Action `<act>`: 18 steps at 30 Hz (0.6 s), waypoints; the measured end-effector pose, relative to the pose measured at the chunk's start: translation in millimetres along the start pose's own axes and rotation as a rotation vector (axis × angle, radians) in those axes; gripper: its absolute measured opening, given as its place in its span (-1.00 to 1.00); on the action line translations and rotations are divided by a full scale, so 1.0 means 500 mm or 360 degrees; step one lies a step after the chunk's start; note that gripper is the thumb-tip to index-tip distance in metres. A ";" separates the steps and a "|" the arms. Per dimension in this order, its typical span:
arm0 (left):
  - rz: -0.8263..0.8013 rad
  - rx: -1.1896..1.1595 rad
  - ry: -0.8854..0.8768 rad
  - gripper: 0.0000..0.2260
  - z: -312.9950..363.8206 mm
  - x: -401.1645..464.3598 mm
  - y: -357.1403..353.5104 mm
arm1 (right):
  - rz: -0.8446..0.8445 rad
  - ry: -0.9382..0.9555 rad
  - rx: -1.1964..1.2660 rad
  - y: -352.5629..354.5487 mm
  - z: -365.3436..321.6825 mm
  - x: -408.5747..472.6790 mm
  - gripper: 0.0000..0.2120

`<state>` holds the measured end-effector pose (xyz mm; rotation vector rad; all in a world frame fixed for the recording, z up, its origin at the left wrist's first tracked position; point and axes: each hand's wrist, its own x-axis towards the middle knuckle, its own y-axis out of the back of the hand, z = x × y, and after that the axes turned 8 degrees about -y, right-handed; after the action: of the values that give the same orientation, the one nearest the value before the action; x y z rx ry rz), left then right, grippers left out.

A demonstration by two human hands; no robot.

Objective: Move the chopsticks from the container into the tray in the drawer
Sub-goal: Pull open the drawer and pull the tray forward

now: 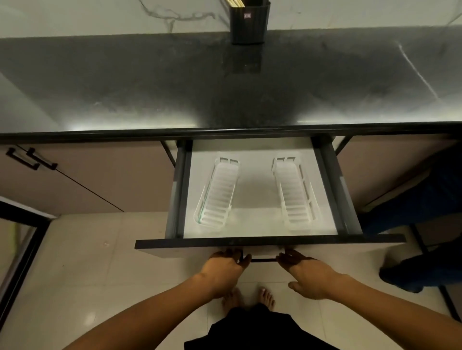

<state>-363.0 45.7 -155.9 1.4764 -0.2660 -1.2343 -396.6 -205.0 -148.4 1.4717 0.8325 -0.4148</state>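
Note:
A black ribbed container [249,23] stands at the back of the dark counter, with light wooden chopsticks [235,3] poking out of its top. Below the counter a drawer [270,241] is pulled out. Two long white slotted trays lie in it, one on the left [217,193], one on the right [293,193]; both hold nothing. My left hand [225,267] and my right hand [303,271] are at the drawer's dark bar handle [263,259], fingers curled around its two ends.
The dark counter [150,87] runs the full width, against a marble wall. Closed cabinet doors with black handles [32,158] sit to the left. Someone in blue clothing [425,219] stands at the right. My bare feet [250,298] are on the tiled floor.

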 end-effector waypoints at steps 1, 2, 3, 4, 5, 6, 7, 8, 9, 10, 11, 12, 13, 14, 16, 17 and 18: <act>0.0002 -0.0017 -0.0041 -0.37 0.006 -0.007 0.010 | -0.0005 0.0006 0.0009 -0.004 -0.001 -0.005 -0.34; 0.0029 -0.0034 -0.0110 -0.40 0.012 -0.015 0.020 | -0.0011 0.0023 0.0013 -0.006 -0.002 -0.010 -0.36; 0.0091 -0.0039 -0.0212 -0.46 0.018 -0.024 0.030 | -0.0021 0.0044 0.0015 -0.005 -0.002 -0.016 -0.37; 0.0190 -0.0015 -0.0341 -0.54 0.021 -0.034 0.038 | -0.0034 0.0064 0.0027 -0.003 -0.005 -0.023 -0.40; 0.0327 0.0050 -0.0488 -0.63 0.023 -0.042 0.046 | -0.0024 0.0087 0.0055 0.003 -0.007 -0.031 -0.43; 0.0463 0.0130 -0.0618 -0.71 0.020 -0.049 0.056 | 0.0030 0.0127 0.0101 0.011 -0.009 -0.042 -0.49; 0.0600 0.0183 -0.0700 -0.77 0.014 -0.054 0.070 | 0.0132 0.0184 0.0175 0.024 -0.013 -0.054 -0.56; 0.0748 0.0174 -0.0732 -0.82 0.004 -0.055 0.084 | 0.0257 0.0245 0.0274 0.040 -0.017 -0.066 -0.63; 0.0905 0.0120 -0.0711 -0.83 -0.010 -0.053 0.100 | 0.0367 0.0293 0.0375 0.058 -0.021 -0.076 -0.66; 0.1038 0.0053 -0.0633 -0.80 -0.027 -0.046 0.119 | 0.0471 0.0313 0.0453 0.076 -0.018 -0.081 -0.67; 0.1132 -0.0018 -0.0493 -0.76 -0.048 -0.036 0.139 | 0.0570 0.0295 0.0515 0.093 -0.010 -0.080 -0.68; 0.1195 -0.0108 -0.0296 -0.72 -0.072 -0.024 0.158 | 0.0678 0.0245 0.0586 0.110 0.001 -0.072 -0.72; 0.1236 -0.0214 -0.0063 -0.69 -0.099 -0.012 0.174 | 0.0801 0.0174 0.0668 0.127 0.017 -0.058 -0.76; 0.1229 -0.0321 0.0171 -0.67 -0.129 0.000 0.184 | 0.0931 0.0091 0.0753 0.143 0.035 -0.038 -0.78; 0.1116 -0.0497 0.0542 -0.67 -0.190 0.027 0.185 | 0.1063 -0.0144 0.0898 0.173 0.079 0.011 -0.78; 0.1042 -0.0580 0.0686 -0.69 -0.216 0.039 0.179 | 0.1043 -0.0281 0.0936 0.186 0.103 0.036 -0.79; 0.0970 -0.0679 0.0818 -0.74 -0.239 0.050 0.168 | 0.0988 -0.0419 0.0944 0.193 0.128 0.060 -0.80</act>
<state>-220.6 69.5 -121.9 1.1610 -0.0813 -0.3691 -293.2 -250.5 -108.5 2.0674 0.0033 -0.3821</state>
